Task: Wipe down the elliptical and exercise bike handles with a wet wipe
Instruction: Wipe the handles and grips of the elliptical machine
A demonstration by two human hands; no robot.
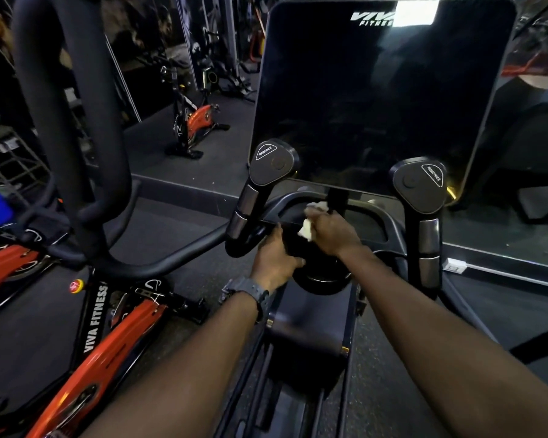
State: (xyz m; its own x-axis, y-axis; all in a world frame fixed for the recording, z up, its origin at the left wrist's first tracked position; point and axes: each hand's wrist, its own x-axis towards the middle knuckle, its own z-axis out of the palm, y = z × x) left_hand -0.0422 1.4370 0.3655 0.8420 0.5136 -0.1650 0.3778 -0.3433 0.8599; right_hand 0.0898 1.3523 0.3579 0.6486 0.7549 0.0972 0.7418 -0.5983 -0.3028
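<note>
Dim gym flooring and orange spin bikes (pixel 114 327) surround the elliptical, whose dark console screen (pixel 383 96) serves as landmark. Just below it, the right hand (pixel 331 230) pinches a crumpled wet wipe (pixel 307 230) against the central frame; the left hand (pixel 274 259) curls round the black housing beside it. The wipe looks soft, light and limp, best bunched in the fingers. No containers show.

A crumpled white wet wipe (pixel 307 230) sits between two upright black handles (pixel 249 210) with grey grip pads.
</note>
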